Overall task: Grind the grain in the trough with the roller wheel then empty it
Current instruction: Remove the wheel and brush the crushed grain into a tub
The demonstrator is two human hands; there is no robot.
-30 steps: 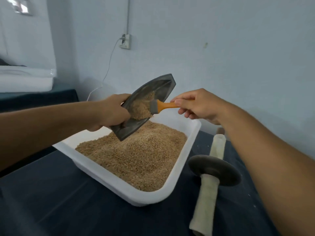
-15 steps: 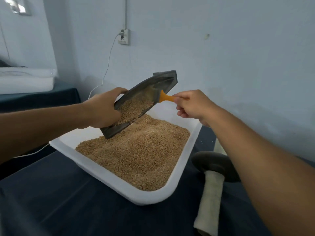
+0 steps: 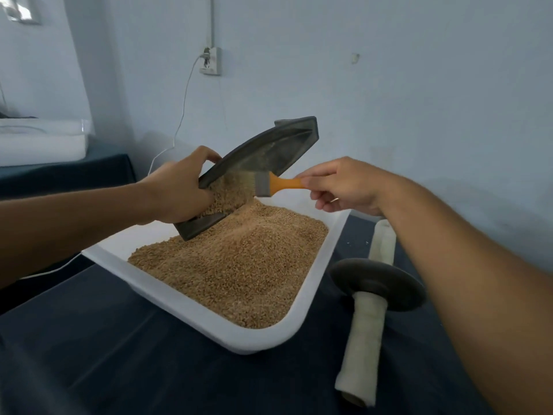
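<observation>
Far on the left, a folded white cloth [image 3: 39, 139] lies on a dark side table [image 3: 68, 172], and a white cable [image 3: 182, 103] runs up the pale wall to a socket [image 3: 211, 61]. The left hand [image 3: 176, 190] grips the side edge of a dark metal trough [image 3: 257, 163], fingers curled over the rim and thumb underneath. The trough is tilted, its low end touching the heap of brown grain [image 3: 233, 265] in a white plastic tub [image 3: 260, 339], its high end up in the air. Some grain lies in the low part of the trough (the top part looks swept bare). A paint brush [image 3: 266, 185] with an orange handle has its bristles against the inside of the trough, just above that grain. The right hand [image 3: 344, 187] pinches the end of the brush handle with fingertips and thumb. The tub sits on a dark blue tablecloth [image 3: 119, 354]. To the right of the tub, the roller wheel [image 3: 377, 284] lies on the cloth, a dark disc on a rod wrapped in white, and no hand touches it.
</observation>
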